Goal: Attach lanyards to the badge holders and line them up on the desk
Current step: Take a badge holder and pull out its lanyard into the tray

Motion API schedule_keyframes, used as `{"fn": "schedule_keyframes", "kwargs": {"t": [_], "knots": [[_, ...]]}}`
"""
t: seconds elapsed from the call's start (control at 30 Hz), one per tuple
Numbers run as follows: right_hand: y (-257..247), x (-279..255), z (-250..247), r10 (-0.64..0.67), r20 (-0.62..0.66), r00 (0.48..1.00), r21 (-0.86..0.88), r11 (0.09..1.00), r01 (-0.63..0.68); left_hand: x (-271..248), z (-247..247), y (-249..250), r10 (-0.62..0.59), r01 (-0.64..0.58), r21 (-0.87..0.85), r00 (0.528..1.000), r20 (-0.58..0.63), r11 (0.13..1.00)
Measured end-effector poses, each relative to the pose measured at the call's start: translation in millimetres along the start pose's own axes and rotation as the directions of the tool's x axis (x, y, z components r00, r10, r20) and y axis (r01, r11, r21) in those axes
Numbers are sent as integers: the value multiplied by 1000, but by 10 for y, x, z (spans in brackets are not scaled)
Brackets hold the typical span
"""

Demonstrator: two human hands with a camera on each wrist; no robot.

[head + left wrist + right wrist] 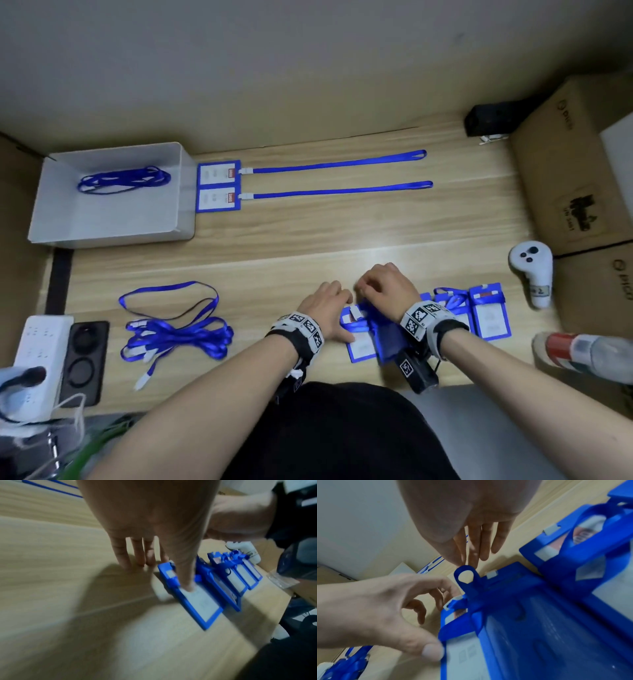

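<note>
My left hand (339, 310) lies near the desk's front edge. Its thumb presses the card face of a blue badge holder (202, 604) and its straight fingers (137, 555) touch the wood. My right hand (462, 562) is just right of it and pinches a small blue strap loop (465, 574) between thumb and forefinger. That loop stands above a second holder (539, 628) lying back side up. More holders (489, 318) lie to the right with blue straps over them. Two finished badges (217, 186) with straight lanyards (339, 164) lie at the back.
A tangle of loose lanyards (178, 332) lies front left, and more sit in a white box (113, 219) at the back left. To the right are a white controller (532, 274), cardboard boxes (575, 171) and a bottle (582, 353). A power strip (41, 346) is at the far left.
</note>
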State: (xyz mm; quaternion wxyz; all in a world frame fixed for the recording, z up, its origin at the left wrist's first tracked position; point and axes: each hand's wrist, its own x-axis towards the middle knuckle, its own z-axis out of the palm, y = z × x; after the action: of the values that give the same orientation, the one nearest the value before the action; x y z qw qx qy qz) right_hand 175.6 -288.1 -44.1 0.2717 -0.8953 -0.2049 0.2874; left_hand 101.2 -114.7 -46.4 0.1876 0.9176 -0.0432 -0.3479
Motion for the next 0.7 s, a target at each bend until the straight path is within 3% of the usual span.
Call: {"fn": "schedule_keyframes", "kwargs": {"t": [0.1,0.23,0.33,0.43,0.7], "knots": [[-55,-60,8,0,-5,1000,-4,1000,0,-20,122,-9,-39,37,-18,995,-89,999],[-116,-103,-20,6,13,1000,-10,1000,-6,-36,41,-80,-130,120,-167,990,-49,979],[-195,-84,-18,4,65,998,-9,1000,-4,-96,-49,-249,-210,172,-437,977,-39,883],[-351,-14,13,-8,102,995,-18,1000,10,-200,-179,-454,-291,198,-564,953,-80,802],[-1073,302,47,-58,104,993,230,973,32,-519,-757,-945,-306,113,-674,936,-174,730]]}}
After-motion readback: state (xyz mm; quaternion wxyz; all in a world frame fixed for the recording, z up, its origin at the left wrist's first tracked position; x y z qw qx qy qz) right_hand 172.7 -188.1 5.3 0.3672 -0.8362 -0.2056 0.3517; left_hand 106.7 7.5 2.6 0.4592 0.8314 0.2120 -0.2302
